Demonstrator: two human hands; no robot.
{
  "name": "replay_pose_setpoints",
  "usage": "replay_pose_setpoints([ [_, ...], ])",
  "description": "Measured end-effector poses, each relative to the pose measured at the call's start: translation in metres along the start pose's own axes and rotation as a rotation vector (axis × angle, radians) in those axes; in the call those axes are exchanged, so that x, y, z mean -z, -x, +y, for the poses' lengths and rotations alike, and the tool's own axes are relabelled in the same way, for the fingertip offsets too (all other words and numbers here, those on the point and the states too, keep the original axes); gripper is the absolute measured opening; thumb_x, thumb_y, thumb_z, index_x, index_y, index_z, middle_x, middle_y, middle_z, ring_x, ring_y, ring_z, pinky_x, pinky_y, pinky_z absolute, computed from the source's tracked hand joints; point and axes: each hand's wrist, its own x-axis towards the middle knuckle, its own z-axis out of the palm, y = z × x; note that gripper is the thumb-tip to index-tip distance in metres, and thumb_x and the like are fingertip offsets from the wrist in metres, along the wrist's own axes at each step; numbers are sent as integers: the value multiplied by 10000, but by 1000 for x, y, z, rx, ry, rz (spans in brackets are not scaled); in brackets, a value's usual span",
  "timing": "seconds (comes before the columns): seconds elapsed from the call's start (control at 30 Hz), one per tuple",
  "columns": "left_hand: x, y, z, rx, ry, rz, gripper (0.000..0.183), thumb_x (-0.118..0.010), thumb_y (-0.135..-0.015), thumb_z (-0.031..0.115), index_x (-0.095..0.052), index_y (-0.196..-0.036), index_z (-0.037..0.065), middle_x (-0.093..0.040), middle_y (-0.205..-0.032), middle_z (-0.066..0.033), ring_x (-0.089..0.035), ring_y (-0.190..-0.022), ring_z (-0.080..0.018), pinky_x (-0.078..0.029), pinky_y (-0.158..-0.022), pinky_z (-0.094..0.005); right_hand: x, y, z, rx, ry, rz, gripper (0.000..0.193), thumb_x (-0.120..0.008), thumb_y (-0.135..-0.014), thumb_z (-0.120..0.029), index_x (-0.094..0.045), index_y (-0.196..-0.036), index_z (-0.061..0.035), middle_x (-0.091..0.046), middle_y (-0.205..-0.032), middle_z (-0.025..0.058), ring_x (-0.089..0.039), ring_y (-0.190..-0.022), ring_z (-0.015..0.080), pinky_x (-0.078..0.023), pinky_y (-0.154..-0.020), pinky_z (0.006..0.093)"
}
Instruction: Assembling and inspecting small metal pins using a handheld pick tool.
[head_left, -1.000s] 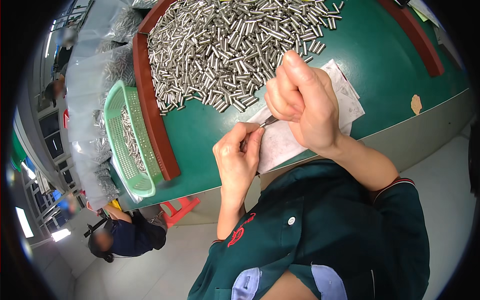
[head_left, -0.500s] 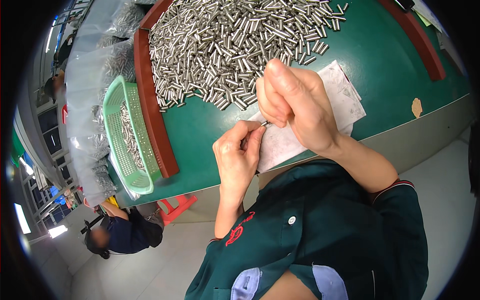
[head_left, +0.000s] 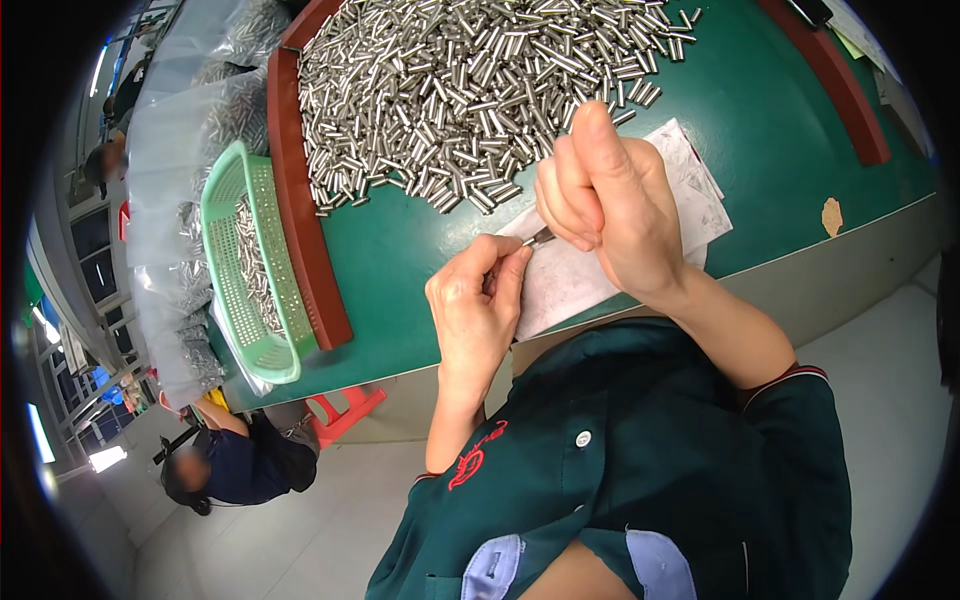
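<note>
Head view, as the wearer looks down; directions are read on a clock face centred in the frame. The left hand, just left of centre, has thumb and forefinger clamped on a small, silvery, cylindrical metal pin, which lies at about 1 o'clock from the centre. The right hand, between 1 and 2 o'clock, is curled into a fist, its fingers closed on a slim, dark, rod-like tool whose end points toward the pin; whether the two touch is too small to tell. Beneath the hands, a smudged white paper sheet rests on a smooth green tabletop.

At 12 o'clock spreads a broad heap of loose silvery metal cylinders. A red-brown straight-sided rail bounds it at 10 o'clock; a second red-brown rail stands at 2. At 9 o'clock, a pale green perforated plastic basket contains further small metal pieces, with clear plastic bags beyond it. A co-worker in dark clothing appears at 8 o'clock, near a red stool.
</note>
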Motion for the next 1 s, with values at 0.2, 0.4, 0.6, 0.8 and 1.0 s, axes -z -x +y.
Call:
replay_pose_setpoints([
  [0.2,-1,0,2,14,6,9,73,-632,-698,25,-562,-696,4,-480,-501,-83,-420,-401,-158,-350,-412,-265,-4,1,0,106,288,34,456,-257,-931,-314,-334,-555,-68,-375,-499,24,-363,-476,106,-349,-485,237],
  [0.4,-2,-1,4,9,-18,3,73,-631,-698,25,-561,-696,6,-476,-496,-86,-423,-400,-162,-351,-410,-268,-5,0,1,93,186,43,393,-271,-928,-282,-397,-636,-50,-423,-535,47,-415,-543,128,-383,-570,262],
  [0.6,0,1,3,-2,-21,16,80,-633,-694,26,-554,-694,11,-472,-493,-88,-439,-406,-178,-361,-418,-280,-4,-2,-1,23,-19,122,419,-225,-927,-284,-372,-599,-67,-424,-517,66,-424,-545,162,-375,-580,286],
  [0.8,1,2,0,0,-17,30,85,-633,-691,27,-550,-696,14,-464,-497,-94,-439,-414,-191,-364,-422,-288,-5,-2,-3,-83,-147,216,484,-193,-929,-360,-267,-519,-115,-286,-435,5,-278,-372,101,-303,-411,247],
  [1.0,24,4,-10,322,1059,-10,59,-537,-813,59,-489,-832,32,-438,-643,8,-342,-527,-33,-284,-460,-167,0,2,1,-20,-136,159,493,-195,-934,-320,-254,-486,-123,-238,-397,-18,-172,-351,78,-203,-369,234],
])
